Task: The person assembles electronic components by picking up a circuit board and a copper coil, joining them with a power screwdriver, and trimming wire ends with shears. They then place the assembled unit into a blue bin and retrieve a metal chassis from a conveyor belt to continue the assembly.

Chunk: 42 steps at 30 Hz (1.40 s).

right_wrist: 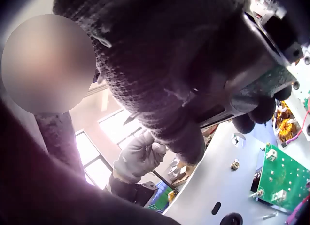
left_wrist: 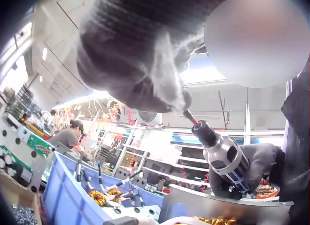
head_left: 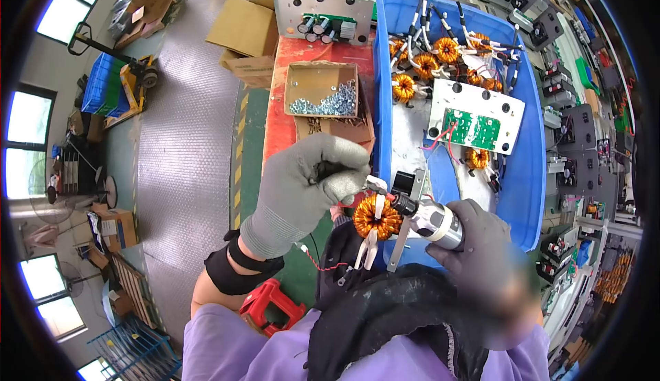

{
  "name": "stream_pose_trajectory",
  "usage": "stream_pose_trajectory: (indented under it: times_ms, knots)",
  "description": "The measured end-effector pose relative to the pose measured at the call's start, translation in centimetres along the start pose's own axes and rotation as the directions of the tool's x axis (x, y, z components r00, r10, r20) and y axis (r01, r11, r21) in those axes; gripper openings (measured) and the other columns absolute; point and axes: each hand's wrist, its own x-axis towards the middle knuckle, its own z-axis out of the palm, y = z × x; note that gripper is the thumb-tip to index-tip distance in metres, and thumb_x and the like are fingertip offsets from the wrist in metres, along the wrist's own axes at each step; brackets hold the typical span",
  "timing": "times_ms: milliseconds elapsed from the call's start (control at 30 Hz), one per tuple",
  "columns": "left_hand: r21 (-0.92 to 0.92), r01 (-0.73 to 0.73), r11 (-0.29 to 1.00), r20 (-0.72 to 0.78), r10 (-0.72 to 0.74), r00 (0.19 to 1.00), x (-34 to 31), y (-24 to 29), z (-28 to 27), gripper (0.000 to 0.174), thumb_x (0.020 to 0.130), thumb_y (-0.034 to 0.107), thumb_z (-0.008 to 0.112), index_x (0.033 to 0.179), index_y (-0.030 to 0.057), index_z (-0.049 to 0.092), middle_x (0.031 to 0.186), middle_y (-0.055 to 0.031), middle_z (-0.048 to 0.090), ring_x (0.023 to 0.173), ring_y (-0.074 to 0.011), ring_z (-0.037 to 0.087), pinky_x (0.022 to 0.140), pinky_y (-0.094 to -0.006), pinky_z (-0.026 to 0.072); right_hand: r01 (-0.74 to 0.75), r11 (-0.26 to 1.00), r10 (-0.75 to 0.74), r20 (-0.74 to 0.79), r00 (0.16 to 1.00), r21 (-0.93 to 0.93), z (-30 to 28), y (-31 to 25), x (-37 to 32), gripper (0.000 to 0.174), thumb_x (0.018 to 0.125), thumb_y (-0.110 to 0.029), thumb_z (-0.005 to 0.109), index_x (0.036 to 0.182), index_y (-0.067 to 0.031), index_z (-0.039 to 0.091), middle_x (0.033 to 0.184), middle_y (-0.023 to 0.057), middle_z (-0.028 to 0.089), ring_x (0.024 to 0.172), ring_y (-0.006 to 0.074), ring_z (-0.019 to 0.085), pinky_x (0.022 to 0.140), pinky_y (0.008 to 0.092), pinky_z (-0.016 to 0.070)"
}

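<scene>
In the head view, my gloved right hand (head_left: 481, 240) grips a silver and black power screwdriver (head_left: 440, 224), which points left. My gloved left hand (head_left: 309, 178) has its fingers curled at the driver's tip. The left wrist view shows finger and thumb pinching the end of the driver bit (left_wrist: 188, 114); any small part between them is hidden. Just below the bit is a copper-wound ring coil (head_left: 363, 220) with white-sleeved leads (head_left: 369, 249). Beside the coil stands a metal plate (head_left: 399, 249), seen broadside in the left wrist view.
A blue bin (head_left: 535, 175) holds several coils with cables and a white plate (head_left: 443, 109) bearing a green circuit board (head_left: 474, 130). Left of it, a carton (head_left: 302, 82) of nuts sits on a red surface (head_left: 276, 116). A red stool (head_left: 271, 305) stands below my left arm.
</scene>
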Motion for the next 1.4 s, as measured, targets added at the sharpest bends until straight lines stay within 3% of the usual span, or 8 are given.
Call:
stream_pose_trajectory:
  times_ms: [200,267,333,467,633,767,1233,1400]
  knots:
    - [-0.077,0.084,0.993,0.114,-0.075,0.991,0.6,-0.8,1.4,0.071,0.085,0.031,0.08,0.139,-0.0006,0.048,0.124,-0.0169,0.063,0.112,-0.0195,0.063,0.093,-0.0363,0.0538,-0.044,0.955,0.04,0.018,0.999,0.293,-0.8,2.2,-1.9,0.053,0.066,-0.021,0.086,0.111,-0.0059,0.061,0.094,0.0155,0.066,0.083,0.0381,0.066,0.071,0.0437,0.0507]
    - [0.181,0.108,0.978,0.21,-0.145,0.967,1.0,-0.5,1.0,0.092,0.076,0.043,0.084,0.146,0.002,0.042,0.136,-0.0181,0.055,0.126,-0.0293,0.055,0.106,-0.0438,0.0456,-0.074,0.936,0.08,-0.002,0.997,0.343,-0.9,3.9,-3.3,0.05,0.066,-0.02,0.085,0.108,-0.0057,0.062,0.091,0.0156,0.066,0.081,0.0385,0.066,0.069,0.0429,0.0511]
    - [0.773,-0.401,0.492,0.464,-0.007,0.886,0.7,-1.2,1.4,0.09,0.075,0.044,0.082,0.145,0.0031,0.043,0.136,-0.0183,0.053,0.127,-0.0349,0.053,0.104,-0.0459,0.0459,-0.046,0.966,0.051,-0.012,0.999,0.254,-1.0,5.8,-4.9,0.05,0.066,-0.02,0.085,0.108,-0.0061,0.062,0.089,0.0148,0.066,0.079,0.0383,0.066,0.067,0.0426,0.0512]
    - [0.84,-0.509,0.188,0.54,-0.185,0.821,1.1,-3.6,3.7,0.102,0.063,0.052,0.082,0.145,0.0066,0.044,0.144,-0.0171,0.047,0.136,-0.04,0.043,0.108,-0.0548,0.039,-0.128,0.967,0.109,0.098,0.989,0.22,-0.1,8.4,-7.5,0.05,0.066,-0.02,0.085,0.108,-0.0086,0.063,0.094,0.0119,0.066,0.086,0.0358,0.066,0.074,0.0434,0.0511]
    - [0.838,-0.541,0.069,0.545,-0.127,0.829,1.5,-4.6,6.6,0.05,0.063,0.036,0.079,0.104,0.007,0.073,0.112,-0.0102,0.065,0.113,-0.0335,0.053,0.085,-0.0472,0.0403,-0.135,0.983,0.119,0.128,0.985,0.126,1.7,11.1,-9.9,0.046,0.066,-0.024,0.081,0.107,-0.013,0.062,0.091,0.009,0.06,0.082,0.0323,0.062,0.073,0.0429,0.0464]
    - [0.864,-0.503,-0.033,0.502,-0.034,0.864,0.3,-6.0,7.5,0.038,0.064,0.03,0.077,0.095,0.0076,0.076,0.109,-0.0087,0.066,0.113,-0.0322,0.053,0.086,-0.0465,0.0389,-0.106,0.993,0.099,0.143,0.985,0.046,2.0,12.3,-10.2,0.044,0.067,-0.022,0.079,0.107,-0.0135,0.061,0.092,0.0085,0.06,0.083,0.0297,0.062,0.075,0.0413,0.0453]
    - [0.917,-0.26,-0.303,0.309,0.127,0.943,-2.9,-8.8,8.1,0.045,0.072,0.034,0.076,0.112,0.0163,0.071,0.113,-0.0077,0.062,0.113,-0.0349,0.049,0.091,-0.0452,0.0408,0.08,0.996,-0.084,0.186,0.979,0.027,3.4,12.9,-7.7,0.029,0.074,-0.016,0.07,0.102,-0.0099,0.062,0.09,0.0091,0.062,0.083,0.026,0.063,0.073,0.0398,0.0464]
    - [0.942,-0.245,-0.228,0.293,0.209,0.933,-2.6,-8.6,8.9,0.039,0.074,0.025,0.067,0.109,0.0067,0.07,0.106,-0.0041,0.064,0.112,-0.0287,0.053,0.088,-0.0432,0.0376,0.115,0.993,-0.112,0.186,0.976,-0.002,3.6,12.5,-7.4,0.025,0.077,-0.016,0.068,0.101,-0.0093,0.062,0.087,0.0086,0.062,0.08,0.0252,0.063,0.071,0.0398,0.0459]
